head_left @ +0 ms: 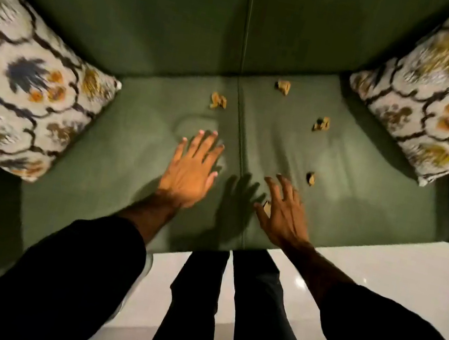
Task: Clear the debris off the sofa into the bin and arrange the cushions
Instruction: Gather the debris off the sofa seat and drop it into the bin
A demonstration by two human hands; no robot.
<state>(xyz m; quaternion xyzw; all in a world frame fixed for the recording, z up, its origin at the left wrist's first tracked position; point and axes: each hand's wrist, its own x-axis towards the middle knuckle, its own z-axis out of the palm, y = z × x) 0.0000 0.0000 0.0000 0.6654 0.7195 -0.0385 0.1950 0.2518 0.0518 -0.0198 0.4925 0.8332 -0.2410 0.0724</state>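
Observation:
Several small tan scraps of debris lie on the green sofa seat [360,211]: one [218,100] left of the centre seam, one [283,86] near the backrest, one [321,124] further right, one [310,178] mid-seat. Another scrap [267,206] shows under my right hand [285,210], between thumb and fingers, fingers spread over it. My left hand [192,168] is flat and open on the seat left of the seam, holding nothing. A patterned cushion [23,80] leans at the left end, a matching one [448,86] at the right end.
The sofa backrest [155,13] fills the top of the view. Pale glossy floor [396,278] lies in front of the sofa, with my dark-trousered legs [223,304] standing against the seat's front edge. No bin is in view.

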